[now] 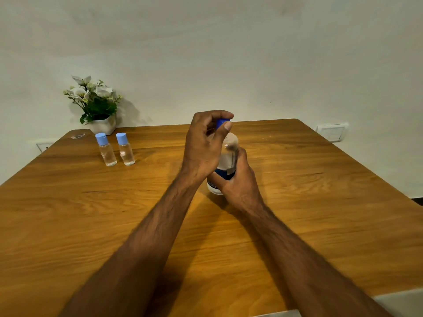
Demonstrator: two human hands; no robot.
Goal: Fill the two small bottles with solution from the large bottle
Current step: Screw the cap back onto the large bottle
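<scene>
The large clear bottle (226, 162) with a dark blue label stands on the wooden table (320, 191) near the middle. My right hand (238, 179) wraps around its lower body. My left hand (203, 143) pinches its dark blue cap (221, 123) from above with thumb and fingers. Two small clear bottles stand upright side by side at the back left, both with light blue caps on: the left small bottle (106, 149) and the right small bottle (125, 149). Both look to hold clear liquid, though I cannot tell how much.
A white pot of white flowers (98, 104) stands at the table's back left corner, just behind the small bottles. A small clear scrap (77, 135) lies left of them. A white wall runs behind the table, with a socket plate (332, 131) at right.
</scene>
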